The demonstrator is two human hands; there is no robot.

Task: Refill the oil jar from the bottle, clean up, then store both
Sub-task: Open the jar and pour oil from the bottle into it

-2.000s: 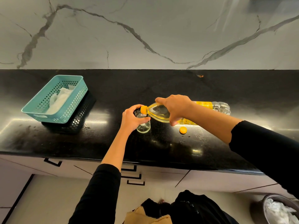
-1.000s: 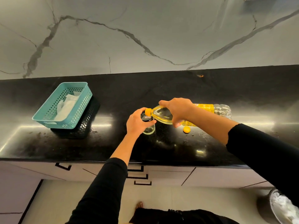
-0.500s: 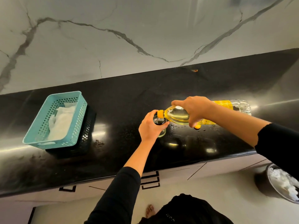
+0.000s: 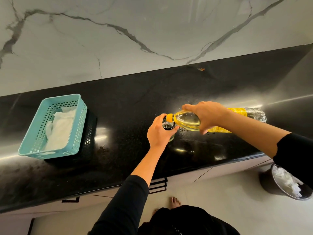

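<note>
A small clear glass oil jar [image 4: 168, 125] stands on the black counter [image 4: 128, 116], its mouth open. My left hand [image 4: 159, 133] wraps around the jar's side and hides most of it. My right hand [image 4: 205, 116] grips a clear plastic oil bottle [image 4: 188, 120] with a yellow label, tipped on its side. The bottle's yellow neck sits right over the jar's mouth. A thin stream of pale oil runs into the jar. The bottle's yellow cap is hidden from view.
A teal perforated basket [image 4: 81, 116] holding white paper towels [image 4: 59, 129] rests on a black basket at the counter's left. On the floor at the right stands a round bin [image 4: 277, 187] with crumpled paper. Drawer handles sit below the counter edge.
The camera has tilted and shifted, so the counter now slants. Both hands keep the same hold, the bottle still tipped over the jar. The loose yellow cap is no longer visible.
</note>
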